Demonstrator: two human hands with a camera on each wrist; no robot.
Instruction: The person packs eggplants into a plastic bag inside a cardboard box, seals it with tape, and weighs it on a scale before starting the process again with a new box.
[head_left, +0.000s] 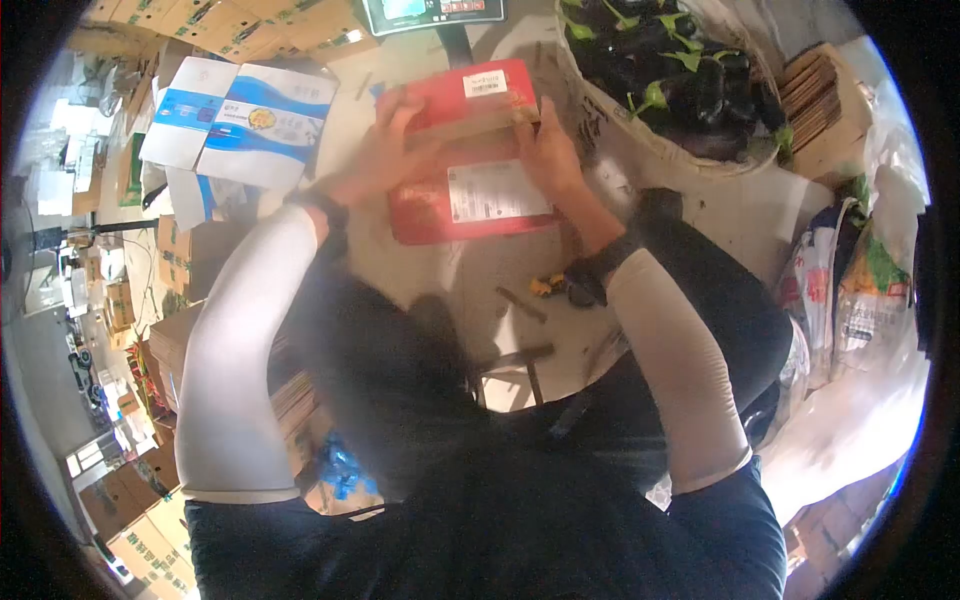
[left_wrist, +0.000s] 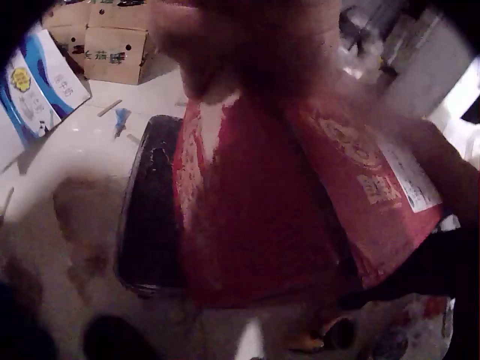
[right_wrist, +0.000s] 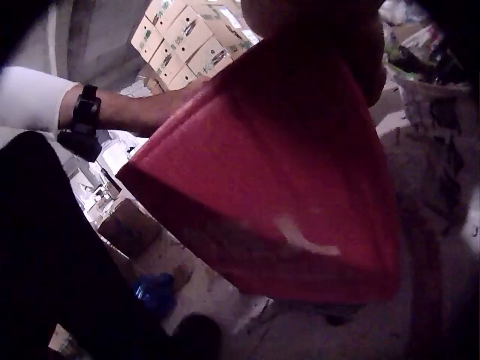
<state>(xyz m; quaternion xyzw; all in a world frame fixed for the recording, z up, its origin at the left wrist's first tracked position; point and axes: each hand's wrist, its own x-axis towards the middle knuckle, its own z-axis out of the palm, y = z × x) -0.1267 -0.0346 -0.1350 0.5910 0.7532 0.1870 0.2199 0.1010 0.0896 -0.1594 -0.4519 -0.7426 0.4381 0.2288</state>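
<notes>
Both hands hold a red cardboard box [head_left: 440, 102] with a small white barcode label, in front of the person's knees. The left hand [head_left: 388, 158] grips its left side, with fingers over the top edge. At the right end the right hand [head_left: 548, 158] holds it by the edge. Nearer the body, a second red face [head_left: 425, 205] bears a larger white label [head_left: 490, 190]. The left wrist view shows red panels with gold print [left_wrist: 379, 187] over a black platform [left_wrist: 154, 217]. In the right wrist view a broad red side [right_wrist: 292, 187] hides most of the fingers.
A scale display [head_left: 435, 12] on a post stands beyond the box. Far right is a lined basket [head_left: 590, 85] of eggplants [head_left: 700, 95]. Blue-and-white cartons [head_left: 265, 125] lie at left, with stacked brown boxes [head_left: 215, 30] behind. Plastic bags [head_left: 865, 290] stand at right.
</notes>
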